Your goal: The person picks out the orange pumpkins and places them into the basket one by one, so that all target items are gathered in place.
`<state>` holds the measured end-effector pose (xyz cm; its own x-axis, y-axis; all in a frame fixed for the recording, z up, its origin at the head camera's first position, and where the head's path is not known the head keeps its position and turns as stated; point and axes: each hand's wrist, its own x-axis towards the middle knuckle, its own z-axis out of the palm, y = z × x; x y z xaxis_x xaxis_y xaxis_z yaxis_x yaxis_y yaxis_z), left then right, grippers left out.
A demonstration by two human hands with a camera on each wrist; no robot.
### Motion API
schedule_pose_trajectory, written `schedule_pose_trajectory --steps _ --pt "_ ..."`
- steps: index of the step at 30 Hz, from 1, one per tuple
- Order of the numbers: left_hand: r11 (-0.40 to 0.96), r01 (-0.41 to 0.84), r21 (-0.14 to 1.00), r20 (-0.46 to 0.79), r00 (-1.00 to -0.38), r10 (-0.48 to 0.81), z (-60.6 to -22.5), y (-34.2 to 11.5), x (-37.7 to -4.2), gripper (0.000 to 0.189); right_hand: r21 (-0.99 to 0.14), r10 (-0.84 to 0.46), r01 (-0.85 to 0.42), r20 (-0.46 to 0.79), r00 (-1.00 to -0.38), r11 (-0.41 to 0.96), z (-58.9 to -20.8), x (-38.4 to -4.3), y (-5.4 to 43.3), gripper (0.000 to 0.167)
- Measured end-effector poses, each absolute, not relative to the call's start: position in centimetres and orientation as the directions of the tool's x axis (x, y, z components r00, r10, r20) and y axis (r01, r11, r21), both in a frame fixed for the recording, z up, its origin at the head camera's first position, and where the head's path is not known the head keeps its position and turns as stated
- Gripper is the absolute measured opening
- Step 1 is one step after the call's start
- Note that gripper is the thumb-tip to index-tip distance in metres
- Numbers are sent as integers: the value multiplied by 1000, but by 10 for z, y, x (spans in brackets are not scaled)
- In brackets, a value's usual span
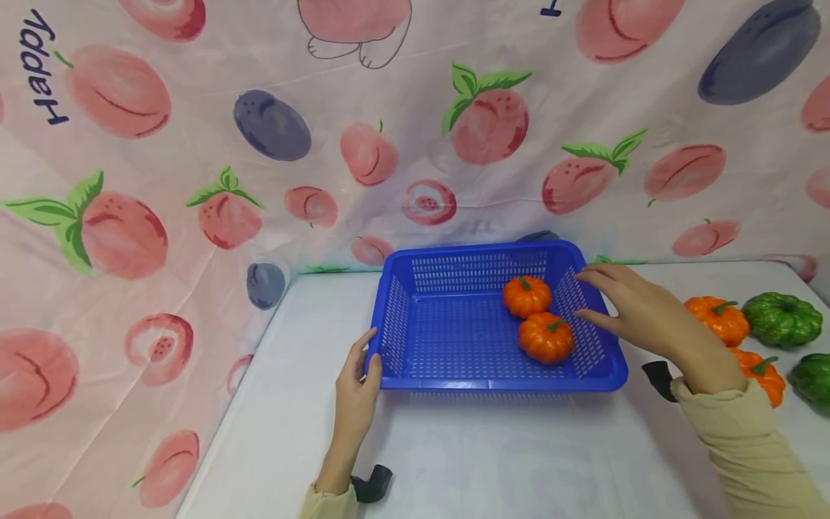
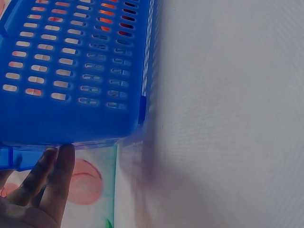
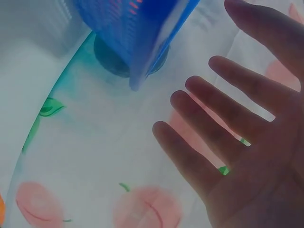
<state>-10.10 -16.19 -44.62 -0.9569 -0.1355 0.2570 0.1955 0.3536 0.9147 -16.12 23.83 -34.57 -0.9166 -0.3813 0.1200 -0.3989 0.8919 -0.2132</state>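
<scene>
A blue plastic basket (image 1: pixel 441 384) with slotted walls stands on the white table. Two small orange pumpkins, one at the back (image 1: pixel 527 297) and one in front (image 1: pixel 546 339), lie inside at its right end. My left hand (image 1: pixel 357 389) is at the basket's front left corner, thumb by the rim; in the left wrist view its extended fingers (image 2: pixel 59 180) reach the basket's side. Over the right rim hovers my right hand (image 1: pixel 638 313), its fingers straight and spread. The right wrist view shows that palm bare, with nothing held and the fingertips apart from the basket (image 3: pixel 137 61).
Right of my right forearm lie two more orange pumpkins (image 1: pixel 718 321), partly behind the sleeve, and two green pumpkins (image 1: pixel 783 319). A fruit-printed cloth (image 1: pixel 402 86) hangs behind the table and along its left side. Black wrist mounts (image 1: pixel 372 484) jut from both wrists.
</scene>
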Motion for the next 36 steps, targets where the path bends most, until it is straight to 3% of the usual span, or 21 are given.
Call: schedule_pose_trajectory --steps 24,36 --pt "359 185 915 251 -957 -148 -447 -162 -102 41 -195 -355 -385 173 -919 902 -363 -149 274 62" --pt "363 188 912 256 -955 -147 -447 -163 -102 40 -194 -323 -343 129 -938 919 -369 -145 288 61"
